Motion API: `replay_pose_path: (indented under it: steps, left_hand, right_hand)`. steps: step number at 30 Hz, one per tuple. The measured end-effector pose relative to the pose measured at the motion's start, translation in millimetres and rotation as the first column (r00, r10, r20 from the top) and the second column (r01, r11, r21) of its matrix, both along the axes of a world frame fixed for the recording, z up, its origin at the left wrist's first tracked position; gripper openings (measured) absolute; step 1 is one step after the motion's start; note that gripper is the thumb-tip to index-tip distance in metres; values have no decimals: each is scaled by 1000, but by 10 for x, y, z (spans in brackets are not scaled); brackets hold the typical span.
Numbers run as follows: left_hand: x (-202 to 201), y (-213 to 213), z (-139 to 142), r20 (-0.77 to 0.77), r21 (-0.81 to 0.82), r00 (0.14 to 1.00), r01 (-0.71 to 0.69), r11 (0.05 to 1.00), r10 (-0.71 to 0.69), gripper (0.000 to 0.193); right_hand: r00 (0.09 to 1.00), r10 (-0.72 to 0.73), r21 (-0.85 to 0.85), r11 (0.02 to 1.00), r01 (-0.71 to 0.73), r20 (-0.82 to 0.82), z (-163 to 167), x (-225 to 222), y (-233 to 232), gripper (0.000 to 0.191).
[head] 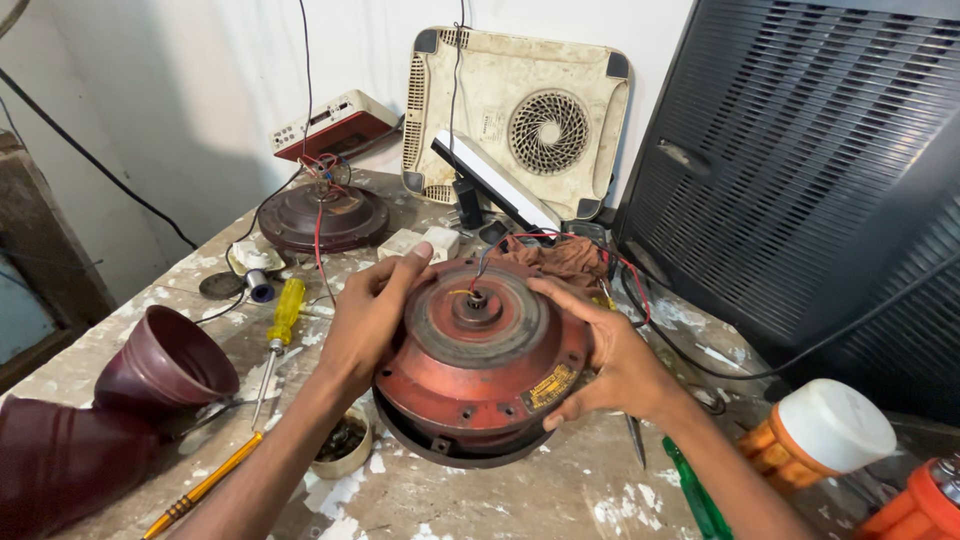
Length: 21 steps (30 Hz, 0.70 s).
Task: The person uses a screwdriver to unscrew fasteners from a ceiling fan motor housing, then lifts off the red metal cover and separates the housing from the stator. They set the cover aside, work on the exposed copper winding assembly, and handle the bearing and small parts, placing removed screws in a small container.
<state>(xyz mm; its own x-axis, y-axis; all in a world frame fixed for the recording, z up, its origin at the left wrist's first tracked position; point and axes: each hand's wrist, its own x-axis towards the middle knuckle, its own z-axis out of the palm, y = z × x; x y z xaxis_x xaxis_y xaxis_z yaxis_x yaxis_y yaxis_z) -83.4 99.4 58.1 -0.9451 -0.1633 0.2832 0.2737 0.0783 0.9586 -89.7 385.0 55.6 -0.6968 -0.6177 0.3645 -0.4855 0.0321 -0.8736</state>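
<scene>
Motor: you have the round red metal fan motor at the middle of the paint-stained workbench, lying flat with its shaft end facing up to you
Cover: the red upper shell sits on the dark lower rim, but it is a little tilted and a gap shows at the front edge, so I judge the two halves are not fully closed together, or they are just coming apart; which one, the picture does not tell
Wires: thin red wires come out near the shaft and go back over the brown cloth, so the motor is not free from its wiring
Left hand: your left hand is pressed on the left side of the shell, fingers bent around the edge, thumb up on top near the white block
Right hand: your right hand grips the right side, fingers spread over the top ring and thumb under the yellow label
Done so far: as I judge, the motor is off its fan and on the bench, and the maroon cup-shaped cover lies apart at the left
Left to do: the shell seems not settled, and no tool is in your hands
Tools: the yellow-handled screwdriver lies just left of your left wrist, a green-handled one under your right forearm
Further: a second brown motor stands behind, and a cream plastic housing with round grille leans on the wall
</scene>
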Motion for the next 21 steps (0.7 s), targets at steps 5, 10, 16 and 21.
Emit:
replay_pose_path:
  steps: [5, 10, 16, 21]
  left_hand:
    - [2, 6, -10, -16, -84, 999, -47, 995, 45, 52]
    - [-21, 21, -57, 6, -20, 1000, -20, 1000, 21, 34]
    - [-10, 5, -84, -42, 1, 999, -25, 1000, 25, 26]
    - [21, -10, -118, -76, 42, 997, -25, 999, 28, 24]
  right_hand:
    - [999, 4, -37, 999, -3, 42, -38, -13, -6, 139]
    - [999, 34, -25, 999, -35, -16, -50, -47, 3, 141]
    - [990, 74, -51, 996, -68, 122, 6, -54, -7, 142]
    - [989, 94, -35, 995, -90, 116, 96, 16, -41, 135]
